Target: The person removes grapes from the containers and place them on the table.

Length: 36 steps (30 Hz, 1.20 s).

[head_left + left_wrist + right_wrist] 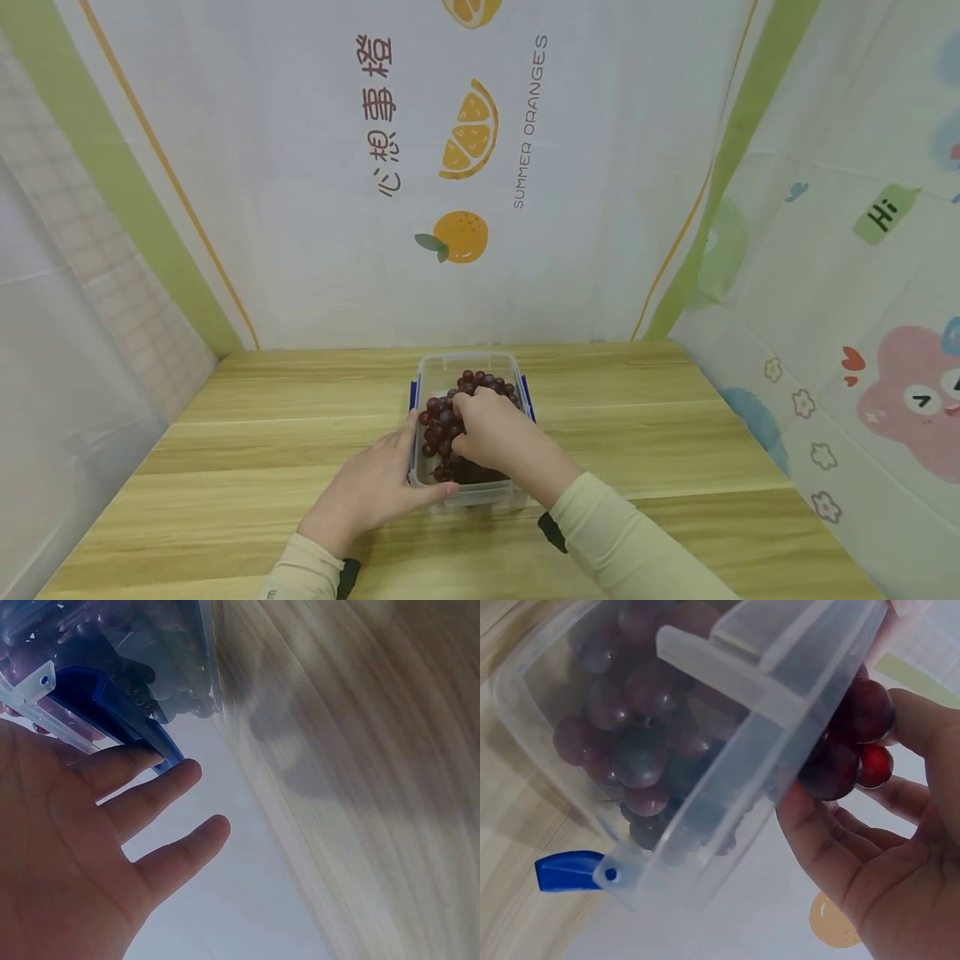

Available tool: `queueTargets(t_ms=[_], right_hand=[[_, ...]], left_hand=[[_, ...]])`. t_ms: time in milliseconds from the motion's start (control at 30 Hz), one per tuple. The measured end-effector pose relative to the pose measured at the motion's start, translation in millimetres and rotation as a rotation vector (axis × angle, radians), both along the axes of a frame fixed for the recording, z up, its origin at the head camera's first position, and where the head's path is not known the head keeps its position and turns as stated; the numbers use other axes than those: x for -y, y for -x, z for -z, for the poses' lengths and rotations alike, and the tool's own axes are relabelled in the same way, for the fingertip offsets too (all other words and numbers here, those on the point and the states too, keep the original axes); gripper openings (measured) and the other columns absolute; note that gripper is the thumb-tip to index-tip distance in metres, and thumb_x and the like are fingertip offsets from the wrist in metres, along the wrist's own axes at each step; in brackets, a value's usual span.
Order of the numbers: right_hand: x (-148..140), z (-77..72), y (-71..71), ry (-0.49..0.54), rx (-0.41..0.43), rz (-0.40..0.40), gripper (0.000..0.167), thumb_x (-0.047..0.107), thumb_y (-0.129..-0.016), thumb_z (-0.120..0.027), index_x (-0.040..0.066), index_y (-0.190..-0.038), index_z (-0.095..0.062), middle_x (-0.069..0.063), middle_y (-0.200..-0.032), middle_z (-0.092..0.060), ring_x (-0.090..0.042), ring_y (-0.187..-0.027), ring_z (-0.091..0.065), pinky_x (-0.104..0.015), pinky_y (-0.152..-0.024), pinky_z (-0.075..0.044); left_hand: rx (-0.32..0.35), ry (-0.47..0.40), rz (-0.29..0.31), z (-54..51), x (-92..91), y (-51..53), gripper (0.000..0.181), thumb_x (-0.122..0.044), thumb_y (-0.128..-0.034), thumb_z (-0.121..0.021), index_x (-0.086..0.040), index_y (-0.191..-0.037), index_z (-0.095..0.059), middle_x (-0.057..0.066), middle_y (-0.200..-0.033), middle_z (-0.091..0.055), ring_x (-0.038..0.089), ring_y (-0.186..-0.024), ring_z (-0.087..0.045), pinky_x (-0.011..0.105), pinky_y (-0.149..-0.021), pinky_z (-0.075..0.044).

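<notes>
A clear plastic food container (480,493) with blue side clips stands on the table, holding dark red grapes (441,427). My right hand (497,429) reaches over its rim, fingers curled round part of the grape bunch. In the right wrist view, a few grapes (832,766) show between the thumb and fingers (821,851) just above the rim. On the other side, my left hand (371,487) rests against the container with its fingers straight and its thumb along the front rim. The left wrist view shows its fingertips by a blue clip (112,705).
The wood-grain table (300,425) extends on both sides of the container. Behind it hangs a white cloth (315,250) printed with oranges, and another printed cloth (825,292) borders the right side. A blue clip (570,871) sticks outward from the container.
</notes>
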State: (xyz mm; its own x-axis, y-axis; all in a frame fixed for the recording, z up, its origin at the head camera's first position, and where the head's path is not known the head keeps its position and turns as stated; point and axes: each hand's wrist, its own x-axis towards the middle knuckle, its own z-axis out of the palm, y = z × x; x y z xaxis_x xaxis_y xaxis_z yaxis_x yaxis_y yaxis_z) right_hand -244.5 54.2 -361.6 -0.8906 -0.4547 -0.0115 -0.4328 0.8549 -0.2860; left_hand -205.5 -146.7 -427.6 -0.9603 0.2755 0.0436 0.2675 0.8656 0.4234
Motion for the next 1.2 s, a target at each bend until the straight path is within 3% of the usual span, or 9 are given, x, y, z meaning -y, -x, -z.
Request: queueTargets(t_ms=[133,367,600,867,1200], right_hand=[[-0.2,-0.8,-0.3,0.019,-0.005,-0.020,0.020,0.014,-0.093,-0.078,0.010,-0.111,-0.070,-0.009,-0.101,-0.071,-0.014,-0.085,-0.062,-0.027,-0.064,-0.054],[-0.4,-1.3,1.3,0.044,-0.002,-0.033,0.022,0.013,-0.094,-0.078,0.009,-0.113,-0.070,-0.008,-0.103,-0.071,-0.012,-0.082,-0.062,-0.025,-0.064,-0.054],[0.5,-3.1,3.3,0.046,-0.019,-0.042,0.022,0.014,-0.095,-0.078,0.008,-0.115,-0.070,-0.008,-0.105,-0.071,-0.015,-0.089,-0.063,-0.027,-0.069,-0.056],[1.5,-5.9,3.4,0.045,-0.021,-0.031,0.020,0.015,-0.095,-0.077,0.009,-0.113,-0.069,-0.006,-0.102,-0.067,-0.014,-0.084,-0.058,-0.027,-0.064,-0.052],[2.4,-11.6,2.7,0.040,-0.055,-0.039,0.030,0.015,-0.096,-0.076,0.007,-0.124,-0.070,-0.009,-0.108,-0.069,-0.015,-0.087,-0.062,-0.027,-0.066,-0.054]], left_hand=[[0.004,-0.002,0.002,2.3,0.6,1.2,0.129,-0.087,-0.0854,-0.061,-0.003,-0.171,-0.014,0.026,-0.165,-0.044,0.043,-0.151,-0.049,0.060,-0.116,-0.048],[0.009,-0.001,-0.002,2.5,0.6,1.0,0.128,-0.087,-0.0853,-0.060,-0.004,-0.171,-0.014,0.025,-0.166,-0.045,0.042,-0.151,-0.049,0.061,-0.115,-0.049],[0.006,-0.006,0.000,0.0,-0.1,0.1,0.128,-0.087,-0.0853,-0.061,-0.005,-0.171,-0.013,0.024,-0.166,-0.045,0.042,-0.150,-0.050,0.061,-0.114,-0.050],[0.008,-0.003,-0.005,-0.3,-0.5,-0.3,0.130,-0.089,-0.0841,-0.060,-0.004,-0.171,-0.014,0.024,-0.165,-0.046,0.042,-0.150,-0.050,0.061,-0.115,-0.050],[-0.003,0.005,-0.005,1.4,0.1,0.5,0.130,-0.089,-0.0840,-0.060,-0.004,-0.171,-0.015,0.023,-0.164,-0.048,0.041,-0.148,-0.052,0.061,-0.114,-0.051]])
